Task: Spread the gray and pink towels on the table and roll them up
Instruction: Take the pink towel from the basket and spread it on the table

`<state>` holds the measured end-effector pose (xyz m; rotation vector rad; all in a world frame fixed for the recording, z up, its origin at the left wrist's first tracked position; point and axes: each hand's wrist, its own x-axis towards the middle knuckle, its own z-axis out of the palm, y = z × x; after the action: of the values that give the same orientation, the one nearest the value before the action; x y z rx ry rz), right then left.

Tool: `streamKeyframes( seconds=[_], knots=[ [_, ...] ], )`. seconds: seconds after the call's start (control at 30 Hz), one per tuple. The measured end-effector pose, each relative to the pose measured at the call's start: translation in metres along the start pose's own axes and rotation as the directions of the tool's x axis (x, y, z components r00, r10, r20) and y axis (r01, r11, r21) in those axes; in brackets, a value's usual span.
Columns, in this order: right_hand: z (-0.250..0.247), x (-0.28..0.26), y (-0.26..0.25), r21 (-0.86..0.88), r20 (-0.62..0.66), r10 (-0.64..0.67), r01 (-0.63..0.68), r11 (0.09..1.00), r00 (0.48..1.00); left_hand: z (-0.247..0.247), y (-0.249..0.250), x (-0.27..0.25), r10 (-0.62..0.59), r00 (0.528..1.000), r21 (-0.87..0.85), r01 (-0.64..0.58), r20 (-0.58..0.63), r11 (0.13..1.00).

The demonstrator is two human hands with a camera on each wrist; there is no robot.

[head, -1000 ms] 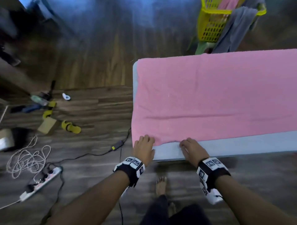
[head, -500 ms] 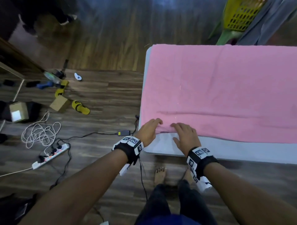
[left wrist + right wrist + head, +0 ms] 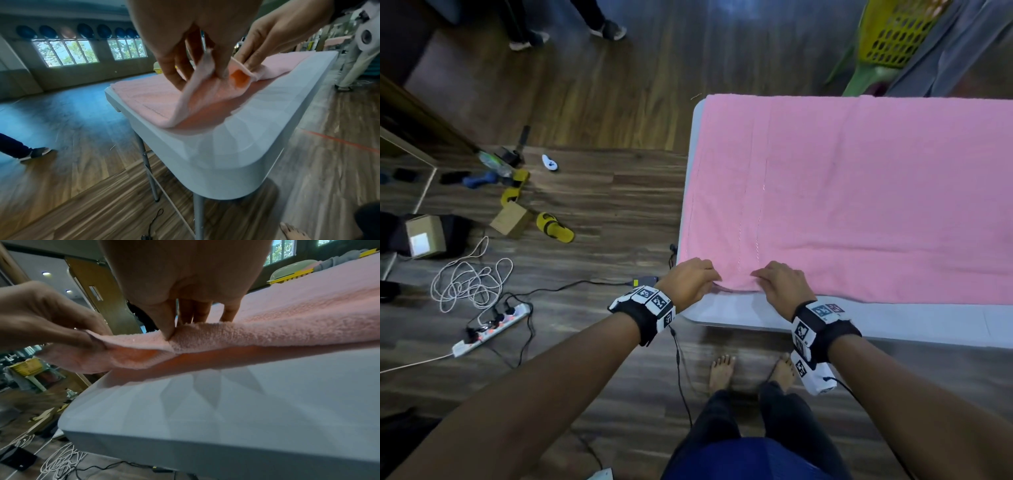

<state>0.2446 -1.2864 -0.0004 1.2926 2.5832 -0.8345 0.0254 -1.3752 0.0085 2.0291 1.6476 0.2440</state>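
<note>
The pink towel (image 3: 859,192) lies spread flat over the white folding table (image 3: 893,322). Its near left corner is lifted off the tabletop. My left hand (image 3: 693,279) pinches that corner at the table's left end, seen close up as pink towel (image 3: 197,91) between left hand (image 3: 191,65) fingers. My right hand (image 3: 780,282) pinches the near edge a little to the right, thumb under the pink towel (image 3: 246,335) fold and right hand (image 3: 185,316) fingers on top. A gray towel (image 3: 955,44) hangs from the yellow basket (image 3: 893,34) beyond the table.
The table's near rim (image 3: 756,318) is bare in front of my hands. On the wooden floor to the left lie a power strip (image 3: 493,325), a coiled white cord (image 3: 469,281), cardboard boxes (image 3: 512,219), yellow sandals (image 3: 554,228). Another person's feet (image 3: 606,29) stand at the far side.
My hands have slid left along the towel's near edge to its left corner, gone from resting on it to pinching it, and raised the corner off the table.
</note>
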Motion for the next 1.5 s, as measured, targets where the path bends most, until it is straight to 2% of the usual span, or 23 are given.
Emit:
streamKeyframes(
  seconds=[0.1,0.17,0.27,0.4,0.47,0.63,0.73,0.77,0.83,0.93,1.03,1.17,1.3,1.43,1.47,1.5],
  knots=[
    [0.004,-0.017,-0.011,-0.015,-0.17,-0.061,0.059,0.998,0.983,0.005,0.005,-0.01,0.022,0.99,0.018,-0.02,-0.14,1.0],
    [0.012,-0.03,-0.024,-0.018,-0.165,-0.149,0.148,0.989,0.975,0.012,0.014,-0.02,0.03,0.983,0.003,-0.03,-0.183,1.0],
    [0.027,-0.044,-0.038,-0.056,-0.117,-0.209,0.203,0.978,0.971,0.02,0.028,-0.036,0.005,0.987,-0.036,-0.011,-0.161,0.999],
    [0.039,-0.053,-0.038,-0.096,-0.142,-0.203,0.191,0.977,0.969,0.033,0.033,-0.05,-0.024,0.992,-0.001,0.024,-0.125,1.0],
    [0.036,-0.055,-0.034,-0.084,-0.111,-0.17,0.161,0.983,0.979,0.036,0.034,-0.052,-0.036,0.993,0.016,0.038,-0.109,0.999],
    [0.014,-0.076,0.016,-0.146,0.004,-0.024,0.025,0.989,1.0,0.033,0.035,-0.052,-0.083,0.995,0.092,0.087,-0.05,0.992],
    [0.005,-0.1,0.055,-0.161,-0.025,0.041,-0.045,0.986,0.999,0.033,0.048,-0.047,-0.196,0.976,0.249,0.167,0.095,0.954],
    [0.004,-0.107,0.064,-0.151,-0.037,0.047,-0.052,0.987,0.998,0.035,0.055,-0.043,-0.214,0.971,0.288,0.175,0.108,0.942],
    [0.001,-0.114,0.069,-0.142,-0.015,0.038,-0.04,0.989,0.999,0.041,0.075,-0.028,-0.168,0.979,0.273,0.131,0.116,0.953],
    [-0.002,-0.114,0.07,-0.149,0.017,-0.011,0.013,0.989,1.0,0.054,0.119,0.01,-0.062,0.973,0.184,0.021,0.221,0.983],
    [-0.007,-0.11,0.075,-0.188,0.055,-0.051,0.06,0.98,0.997,0.064,0.158,0.046,-0.086,0.957,0.169,0.04,0.278,0.985],
    [-0.018,-0.111,0.107,-0.286,0.152,-0.091,0.132,0.949,0.984,0.066,0.176,0.063,-0.172,0.933,0.246,0.094,0.316,0.965],
    [-0.037,-0.13,0.168,-0.363,0.184,-0.048,0.113,0.925,0.982,0.067,0.18,0.061,-0.259,0.915,0.318,0.157,0.309,0.935],
    [-0.051,-0.161,0.225,-0.392,0.162,0.005,0.06,0.918,0.987,0.077,0.201,0.066,-0.452,0.844,0.498,0.27,0.289,0.824],
    [-0.054,-0.165,0.232,-0.374,0.163,-0.006,0.067,0.925,0.987,0.082,0.21,0.071,-0.467,0.843,0.532,0.275,0.267,0.801],
    [-0.056,-0.168,0.237,-0.349,0.173,-0.016,0.077,0.934,0.985,0.09,0.221,0.077,-0.443,0.862,0.524,0.265,0.248,0.809]
  ],
)
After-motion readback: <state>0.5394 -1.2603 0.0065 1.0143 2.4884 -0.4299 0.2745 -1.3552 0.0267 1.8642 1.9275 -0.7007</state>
